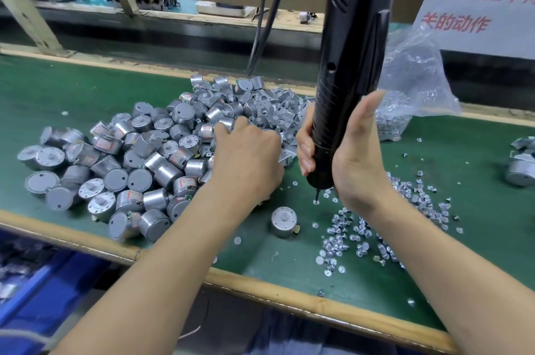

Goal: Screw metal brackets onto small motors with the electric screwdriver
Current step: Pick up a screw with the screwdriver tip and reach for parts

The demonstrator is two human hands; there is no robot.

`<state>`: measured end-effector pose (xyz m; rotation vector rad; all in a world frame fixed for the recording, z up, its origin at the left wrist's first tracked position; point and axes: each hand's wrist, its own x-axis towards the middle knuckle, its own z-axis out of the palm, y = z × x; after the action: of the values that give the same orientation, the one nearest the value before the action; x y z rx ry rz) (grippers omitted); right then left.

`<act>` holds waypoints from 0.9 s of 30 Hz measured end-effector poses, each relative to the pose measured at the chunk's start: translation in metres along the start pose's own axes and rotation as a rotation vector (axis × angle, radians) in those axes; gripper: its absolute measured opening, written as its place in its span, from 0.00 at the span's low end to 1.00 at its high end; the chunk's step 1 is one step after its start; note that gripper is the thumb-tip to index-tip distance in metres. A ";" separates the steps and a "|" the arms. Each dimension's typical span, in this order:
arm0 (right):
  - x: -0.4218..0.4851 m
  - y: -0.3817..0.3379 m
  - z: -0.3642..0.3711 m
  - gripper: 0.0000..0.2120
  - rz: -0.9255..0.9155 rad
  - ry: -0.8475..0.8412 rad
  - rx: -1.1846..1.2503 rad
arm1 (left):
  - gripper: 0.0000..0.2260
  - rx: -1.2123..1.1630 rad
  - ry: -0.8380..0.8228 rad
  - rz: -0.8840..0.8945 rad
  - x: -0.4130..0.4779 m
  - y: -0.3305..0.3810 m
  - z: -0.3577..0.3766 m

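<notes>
Head view: the right hand (353,157) grips the electric screwdriver (353,50) low on its black body. The fingers wrap round the far side and the thumb lies straight up the near side. The tool stands almost upright above the middle of the green surface (58,88), and its bit (317,195) points down at a loose screw among the scattered screws (362,233), which spread toward the near edge on the right.

The left hand (249,155) is knuckles-up at the right edge of the pile of motors (130,163), which covers the left half of the surface. Its fingers curl down into the parts, where the motors meet the heap of metal brackets (275,108) by the far edge. I cannot tell whether it has hold of anything.

One single motor (284,221) stands shaft-up between the two forearms, near the near edge and just left of the screws. A clear plastic bag (411,79) with small metal parts sits at the far edge behind the screwdriver. A few motors with brackets (521,163) lie at the right edge.
</notes>
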<state>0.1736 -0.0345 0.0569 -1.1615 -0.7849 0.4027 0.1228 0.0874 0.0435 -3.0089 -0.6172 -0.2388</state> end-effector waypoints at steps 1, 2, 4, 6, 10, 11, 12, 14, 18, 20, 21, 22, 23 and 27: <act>-0.001 0.001 -0.001 0.36 0.003 0.004 0.013 | 0.06 -0.029 -0.011 0.009 -0.001 -0.001 -0.001; -0.002 0.002 -0.002 0.35 0.003 0.008 0.023 | 0.08 -0.059 -0.020 0.017 -0.002 -0.003 -0.002; -0.001 0.003 -0.004 0.33 0.002 0.018 0.030 | 0.12 -0.090 -0.035 0.039 -0.003 -0.006 -0.002; 0.001 0.002 -0.006 0.34 0.003 0.030 0.029 | 0.12 -0.069 -0.036 0.078 -0.004 -0.009 -0.002; 0.002 0.006 -0.008 0.35 0.019 0.041 0.023 | 0.15 0.012 -0.069 0.109 -0.003 -0.003 0.000; 0.001 0.008 -0.007 0.35 0.026 0.036 0.032 | 0.16 0.004 -0.064 0.088 -0.002 -0.001 0.001; 0.000 0.010 -0.007 0.35 0.036 0.027 0.049 | 0.15 -0.013 -0.046 0.064 -0.001 0.001 0.002; -0.003 0.014 -0.007 0.35 0.064 -0.001 0.082 | 0.14 -0.028 -0.011 0.034 0.000 0.004 0.004; -0.006 0.017 -0.009 0.35 0.076 -0.032 0.089 | 0.10 0.016 0.032 0.059 -0.001 0.004 0.006; -0.006 0.018 -0.009 0.36 0.075 -0.032 0.097 | 0.02 0.056 0.038 0.099 -0.003 0.003 0.006; -0.006 0.018 -0.009 0.37 0.075 -0.029 0.099 | 0.02 0.082 0.026 0.121 -0.004 0.003 0.006; -0.006 0.018 -0.009 0.37 0.074 -0.025 0.099 | 0.02 0.108 0.008 0.142 -0.004 0.003 0.006; -0.007 0.017 -0.009 0.37 0.074 -0.021 0.097 | 0.04 0.132 -0.005 0.154 -0.004 0.003 0.006; -0.007 0.014 -0.009 0.38 0.064 -0.013 0.081 | 0.06 0.160 -0.013 0.164 -0.003 0.006 0.004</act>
<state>0.1772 -0.0402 0.0397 -1.1114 -0.7378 0.4912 0.1226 0.0811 0.0387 -2.8872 -0.3683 -0.1523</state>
